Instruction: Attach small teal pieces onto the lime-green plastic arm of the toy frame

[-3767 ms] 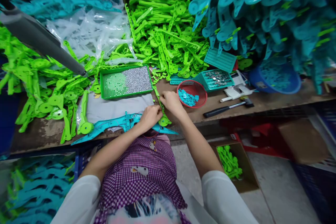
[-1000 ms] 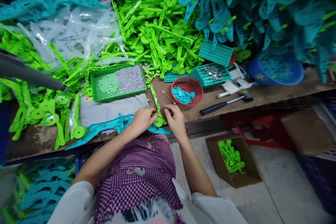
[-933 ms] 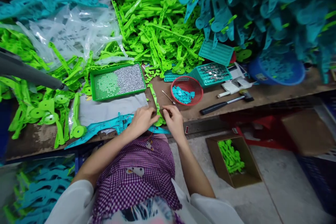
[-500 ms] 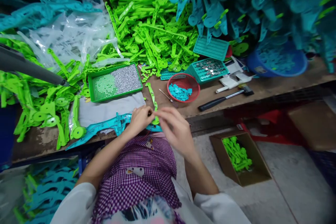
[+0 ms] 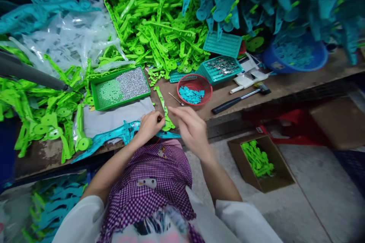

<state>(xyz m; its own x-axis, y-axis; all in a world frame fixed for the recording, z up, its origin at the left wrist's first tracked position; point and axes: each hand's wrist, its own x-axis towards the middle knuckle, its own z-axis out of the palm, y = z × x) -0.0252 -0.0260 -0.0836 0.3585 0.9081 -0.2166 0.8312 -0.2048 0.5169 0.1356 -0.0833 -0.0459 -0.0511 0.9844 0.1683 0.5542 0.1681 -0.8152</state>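
While the left hand point(image 5: 150, 124) curled over the teal piece point(image 5: 110, 134), whether it gripped anything could not be told; the right hand point(image 5: 192, 131), blurred, was open, fingers extended. The lime-green part point(image 5: 169, 125) lay between both, the red basket point(image 5: 205, 95) beyond the right.

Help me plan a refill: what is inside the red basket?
Small flat blue pieces lie heaped inside the red basket. Whatever is beneath the top ones is covered and cannot be seen.

Purple checked apron point(image 5: 154, 199), white cartoon patch point(image 5: 146, 183), short white sleeves point(image 5: 81, 216)
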